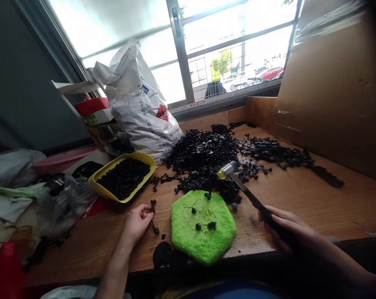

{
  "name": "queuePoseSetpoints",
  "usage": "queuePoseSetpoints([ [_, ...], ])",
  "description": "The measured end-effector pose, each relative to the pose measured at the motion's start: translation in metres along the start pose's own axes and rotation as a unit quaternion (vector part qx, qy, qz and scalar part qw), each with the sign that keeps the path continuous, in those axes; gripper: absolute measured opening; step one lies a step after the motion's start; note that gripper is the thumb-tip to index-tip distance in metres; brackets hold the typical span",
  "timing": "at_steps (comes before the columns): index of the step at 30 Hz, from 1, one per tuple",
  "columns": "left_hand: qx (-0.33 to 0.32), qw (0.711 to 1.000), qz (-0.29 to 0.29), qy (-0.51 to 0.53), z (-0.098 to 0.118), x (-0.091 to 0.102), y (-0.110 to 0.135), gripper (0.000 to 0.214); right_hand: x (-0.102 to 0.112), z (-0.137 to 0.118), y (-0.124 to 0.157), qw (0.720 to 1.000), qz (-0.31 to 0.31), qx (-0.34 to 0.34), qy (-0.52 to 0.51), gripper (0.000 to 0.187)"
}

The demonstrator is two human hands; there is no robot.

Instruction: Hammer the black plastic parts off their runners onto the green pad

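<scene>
My left hand point(137, 224) rests low over the table, left of the green fuzzy hexagonal pad point(188, 245). Its thumb and fingertips pinch a small black knobbed piece point(153, 205); whether this is rubber or plastic I cannot tell. Right of the pad, my right hand point(283, 228) is wrapped around the dark handle of a hammer point(228, 169). The hammer's metal head has a yellow face and is raised beyond the pad's far right edge. Several black round-headed pieces point(198, 227) are on the pad, one upright near its far edge.
Behind the pad spreads a large heap of black pieces point(206, 147). A yellow tub point(92, 183) full of small black bits stands left, before a white printed sack point(144, 112). Cardboard point(331, 91) walls the right side. Plastic bags point(63, 203) clutter the left.
</scene>
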State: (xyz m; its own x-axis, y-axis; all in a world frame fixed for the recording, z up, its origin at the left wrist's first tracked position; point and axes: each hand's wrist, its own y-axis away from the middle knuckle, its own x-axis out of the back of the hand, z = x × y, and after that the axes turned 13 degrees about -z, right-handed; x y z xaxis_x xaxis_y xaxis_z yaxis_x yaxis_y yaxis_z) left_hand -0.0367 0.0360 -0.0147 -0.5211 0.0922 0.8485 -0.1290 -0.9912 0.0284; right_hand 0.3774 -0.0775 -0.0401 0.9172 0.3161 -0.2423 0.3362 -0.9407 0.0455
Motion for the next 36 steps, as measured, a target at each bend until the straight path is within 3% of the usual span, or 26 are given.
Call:
queuePoseSetpoints([
  [4, -0.076, 0.996, 0.017, -0.044, 0.001, 0.005, 0.036, 0.036, -0.002, -0.003, 0.001, 1.000, -0.014, -0.004, 0.005, 0.029],
  [5, -0.110, 0.992, -0.002, -0.063, 0.003, 0.010, 0.041, 0.043, -0.003, -0.003, 0.001, 1.000, -0.017, -0.007, 0.007, 0.029],
  [8, -0.176, 0.968, -0.148, -0.102, 0.005, 0.023, 0.049, 0.075, -0.003, -0.004, 0.000, 1.000, -0.008, -0.022, 0.004, 0.029],
  [10, -0.178, 0.956, -0.208, -0.107, 0.003, 0.026, 0.047, 0.076, -0.003, -0.004, 0.000, 1.000, 0.004, -0.029, 0.003, 0.029],
  [11, -0.178, 0.955, -0.211, -0.107, 0.002, 0.026, 0.044, 0.071, -0.004, -0.004, -0.001, 1.000, 0.008, -0.030, 0.004, 0.029],
  [18, -0.237, 0.951, -0.076, -0.182, 0.013, 0.003, 0.030, 0.020, -0.011, -0.010, 0.003, 1.000, 0.010, -0.014, 0.015, 0.026],
  [24, -0.237, 0.942, -0.046, -0.233, 0.029, -0.006, 0.032, 0.022, -0.010, -0.010, 0.002, 1.000, 0.005, -0.008, 0.016, 0.025],
  [27, -0.217, 0.968, -0.021, -0.125, 0.025, -0.003, 0.034, 0.017, -0.010, -0.010, 0.002, 1.000, -0.001, 0.002, 0.010, 0.025],
  [29, -0.159, 0.986, 0.032, 0.046, 0.022, -0.001, 0.035, 0.014, -0.009, -0.011, 0.002, 1.000, -0.011, 0.008, 0.013, 0.024],
  [30, -0.119, 0.979, 0.056, 0.158, 0.023, 0.000, 0.035, 0.015, -0.009, -0.011, 0.001, 1.000, -0.014, 0.010, 0.015, 0.024],
  [32, -0.044, 0.921, 0.060, 0.383, 0.030, -0.002, 0.033, 0.020, -0.008, -0.012, 0.001, 0.999, -0.025, 0.010, 0.022, 0.026],
  [34, -0.004, 0.848, -0.016, 0.530, 0.044, -0.007, 0.029, 0.025, -0.009, -0.013, 0.000, 0.999, -0.027, 0.005, 0.030, 0.028],
  [36, 0.008, 0.805, -0.104, 0.584, 0.061, -0.015, 0.022, 0.029, -0.010, -0.014, 0.000, 0.999, -0.012, 0.001, 0.037, 0.027],
])
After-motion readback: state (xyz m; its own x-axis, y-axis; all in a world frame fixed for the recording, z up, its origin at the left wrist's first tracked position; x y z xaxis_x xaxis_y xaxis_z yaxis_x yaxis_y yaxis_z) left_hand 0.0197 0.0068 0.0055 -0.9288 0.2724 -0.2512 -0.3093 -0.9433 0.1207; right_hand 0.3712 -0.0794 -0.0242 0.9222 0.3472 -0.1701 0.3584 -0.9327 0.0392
